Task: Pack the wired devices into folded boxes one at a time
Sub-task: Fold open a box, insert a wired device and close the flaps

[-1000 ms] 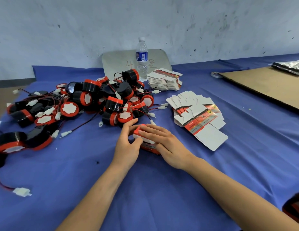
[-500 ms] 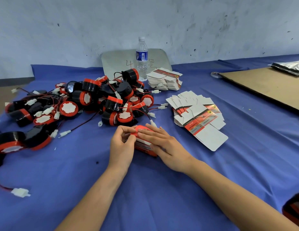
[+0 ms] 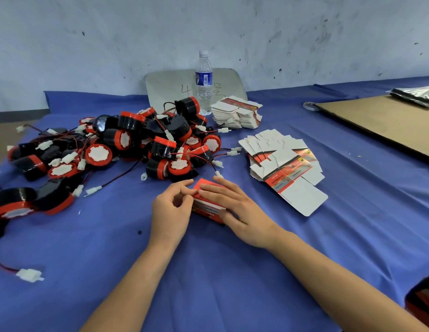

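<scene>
A small red and white folded box lies on the blue cloth in front of me. My right hand lies flat across its top, fingers straight and pressing down. My left hand is at the box's left end, its curled fingers pinching the red end flap. A heap of black and red round wired devices with white connectors spreads behind and to the left. Flat unfolded boxes are fanned out to the right of the hands.
A second stack of flat boxes sits behind, beside a water bottle and a grey board. A brown cardboard sheet lies at the right. A loose white connector lies near left. A red and black thing shows at the lower right edge.
My left hand has gone from resting open against the box's end to curling its fingers on the end flap. The right hand stays pressed on top.
</scene>
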Motion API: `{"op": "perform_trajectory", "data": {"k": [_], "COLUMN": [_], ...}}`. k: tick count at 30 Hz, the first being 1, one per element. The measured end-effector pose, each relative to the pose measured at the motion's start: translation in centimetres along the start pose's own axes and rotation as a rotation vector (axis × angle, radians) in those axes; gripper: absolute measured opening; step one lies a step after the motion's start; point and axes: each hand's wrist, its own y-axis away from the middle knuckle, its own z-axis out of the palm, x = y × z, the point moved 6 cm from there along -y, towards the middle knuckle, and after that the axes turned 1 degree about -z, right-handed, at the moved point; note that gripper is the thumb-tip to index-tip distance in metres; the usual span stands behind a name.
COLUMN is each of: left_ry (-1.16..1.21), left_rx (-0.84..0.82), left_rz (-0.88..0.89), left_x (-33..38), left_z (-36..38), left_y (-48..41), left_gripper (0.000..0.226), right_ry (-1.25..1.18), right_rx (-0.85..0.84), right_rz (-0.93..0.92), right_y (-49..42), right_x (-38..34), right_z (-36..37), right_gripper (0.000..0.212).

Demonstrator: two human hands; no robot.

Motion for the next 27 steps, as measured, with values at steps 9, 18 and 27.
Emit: {"op": "perform_trajectory", "data": {"k": [9, 18, 27], "left_ry": [-0.438, -0.353, -0.374], "left_rx": [-0.035, -0.055, -0.103], "left_rz": [0.366, 0.410, 0.484], "left_x": [2.1, 2.0, 2.5], "left_z": [0.3, 0.5, 1.2], "left_y": [1.8, 1.6, 2.0], "left_gripper": [0.030, 0.030, 0.027], "right_ry": [0.186, 0.101, 0.050], "right_rx": [-0.034, 0.064, 0.351], "right_rz": [-0.007, -0.041, -0.044], "right_y": [-0.1, 0.7, 1.3], "right_x": [-0.3, -0.2, 0.6], "right_z": [-0.1, -0.6, -2.4], "right_gripper": [0.056, 0.042, 0.015]}}
